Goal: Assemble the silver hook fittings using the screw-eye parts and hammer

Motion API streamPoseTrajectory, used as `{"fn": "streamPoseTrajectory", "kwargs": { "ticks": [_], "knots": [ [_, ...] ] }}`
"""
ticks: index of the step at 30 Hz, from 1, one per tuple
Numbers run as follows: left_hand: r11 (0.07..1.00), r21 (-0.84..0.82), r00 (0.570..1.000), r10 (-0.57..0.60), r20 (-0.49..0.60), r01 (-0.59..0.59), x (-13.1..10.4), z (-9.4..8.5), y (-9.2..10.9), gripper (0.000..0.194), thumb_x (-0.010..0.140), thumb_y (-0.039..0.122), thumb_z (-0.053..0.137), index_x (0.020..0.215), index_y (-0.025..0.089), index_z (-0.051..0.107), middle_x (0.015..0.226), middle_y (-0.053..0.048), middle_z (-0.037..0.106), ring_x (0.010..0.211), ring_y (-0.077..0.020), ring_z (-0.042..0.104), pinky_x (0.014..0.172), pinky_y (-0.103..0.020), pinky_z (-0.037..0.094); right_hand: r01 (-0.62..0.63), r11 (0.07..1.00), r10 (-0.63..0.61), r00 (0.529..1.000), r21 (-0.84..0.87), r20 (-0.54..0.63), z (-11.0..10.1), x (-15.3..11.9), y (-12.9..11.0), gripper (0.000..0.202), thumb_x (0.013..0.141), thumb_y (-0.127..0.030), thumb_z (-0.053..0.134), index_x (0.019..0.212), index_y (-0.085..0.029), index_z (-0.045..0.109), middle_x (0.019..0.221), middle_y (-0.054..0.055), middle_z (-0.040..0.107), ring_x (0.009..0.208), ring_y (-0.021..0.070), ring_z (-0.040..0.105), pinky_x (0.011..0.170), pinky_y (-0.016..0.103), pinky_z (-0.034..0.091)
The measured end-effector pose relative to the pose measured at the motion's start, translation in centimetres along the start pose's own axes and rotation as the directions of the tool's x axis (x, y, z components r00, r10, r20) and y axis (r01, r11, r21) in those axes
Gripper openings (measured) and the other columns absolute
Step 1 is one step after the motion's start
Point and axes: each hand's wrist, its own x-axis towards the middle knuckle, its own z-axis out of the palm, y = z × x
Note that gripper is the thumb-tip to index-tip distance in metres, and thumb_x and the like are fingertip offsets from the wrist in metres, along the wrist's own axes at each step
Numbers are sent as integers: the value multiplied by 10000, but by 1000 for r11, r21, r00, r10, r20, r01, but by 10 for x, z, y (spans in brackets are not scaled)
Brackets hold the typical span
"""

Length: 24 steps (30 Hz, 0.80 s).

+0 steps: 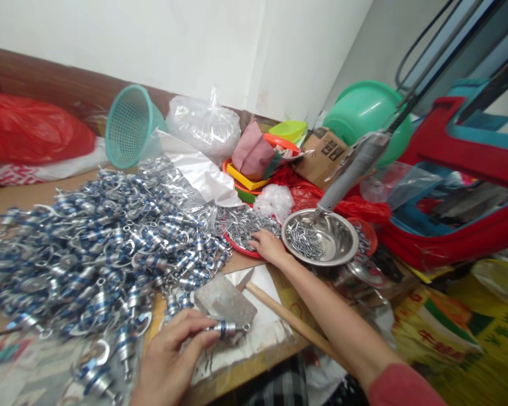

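My left hand (175,352) pinches a blue-banded metal fitting (226,329) between thumb and fingers, its small end ring (246,327) pointing to the right. The fitting is at the near edge of the grey block (226,300); whether it touches the block, I can't tell. A light grip just behind the bands seems best, leaving the ring end exposed and steady.

My right hand (270,246) reaches to the red tray (254,254), fingers bent down among the small metal parts (248,223). I can't tell if they are pinching one. With parts this small and tangled, I judge it better to take a single piece by the fingertips than to scoop.

My right forearm passes above the wooden handle (290,317) lying across the white sheet (275,282), so a lifted wrist should avoid nudging it. The steel bowl (347,251) of pins (305,239) stands just beside my wrist, easy to knock. On my left, the heap of fittings (110,254) spreads over the table (262,366), so my elbow is better held in.
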Motion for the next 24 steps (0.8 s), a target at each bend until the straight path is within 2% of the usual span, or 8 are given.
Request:
{"fn": "streamPoseTrajectory", "kwargs": {
  "ticks": [4, 9, 11, 13, 16, 18, 20, 24],
  "knots": [
    [999, -23, 999, 29, -20, -30, -2, 1, 4, 109, 693, 286, 608, 655, 282, 710, 736, -26, 679, 769, -222, 610, 688, -301, 461, -83, 993, 92, 990, 85, -108, 6, 4, -3, 224, 838, -291, 477, 903, -188, 664, 940, 70, 628, 913, 191, 567, 774, 266, 401],
    [994, -96, 997, 41, -58, -46, -6, -1, 8, 112, 659, 232, 631, 650, 286, 728, 675, -28, 664, 696, -210, 608, 645, -301, 463, -82, 970, 139, 959, 230, -246, -9, -5, -5, 226, 856, -241, 421, 902, -159, 627, 988, 98, 604, 933, 193, 550, 792, 281, 392],
    [992, -111, 995, 59, -78, -68, -8, -1, 9, 122, 653, 218, 639, 671, 292, 734, 670, -26, 664, 680, -204, 609, 641, -300, 462, -34, 954, 121, 953, 298, -278, -17, -22, -13, 229, 867, -231, 389, 927, -150, 595, 969, 97, 608, 907, 182, 561, 772, 281, 410],
    [990, -123, 992, 50, -119, -65, -10, 0, 11, 122, 634, 210, 658, 680, 292, 735, 687, -24, 674, 688, -204, 613, 644, -297, 469, 30, 928, 75, 961, 371, -266, -22, -47, -29, 220, 870, -234, 382, 897, -149, 584, 830, 58, 639, 768, 149, 599, 687, 249, 447],
    [976, -214, 981, -71, -183, 31, -12, 5, 15, 200, 567, 209, 714, 756, 271, 728, 719, -14, 682, 670, -195, 619, 646, -290, 494, 176, 846, -68, 972, 503, -225, -27, -96, -57, 169, 839, -234, 452, 793, -163, 598, 673, 2, 648, 604, 110, 606, 575, 200, 468],
    [941, -323, 975, -157, -157, 100, -13, 8, 18, 337, 542, 204, 733, 874, 251, 699, 683, 6, 657, 629, -171, 614, 626, -270, 507, 361, 706, -241, 932, 609, -272, -30, -124, -71, 113, 795, -182, 512, 765, -168, 620, 702, 16, 665, 637, 118, 614, 604, 209, 479],
    [907, -405, 975, -181, -131, 114, -14, 10, 21, 410, 555, 191, 724, 957, 240, 663, 625, 31, 610, 595, -144, 601, 595, -236, 505, 500, 615, -375, 866, 610, -331, -33, -141, -78, 139, 785, -126, 496, 790, -174, 626, 720, 28, 668, 657, 123, 612, 616, 216, 480],
    [945, -322, 981, -119, -150, 65, -14, 9, 21, 427, 564, 189, 722, 984, 239, 665, 618, 30, 615, 576, -137, 589, 574, -229, 492, 671, 570, -551, 741, 475, -385, -39, -146, -76, 233, 790, -58, 389, 831, -171, 588, 730, 40, 659, 671, 123, 606, 618, 220, 482]
  ]
}}
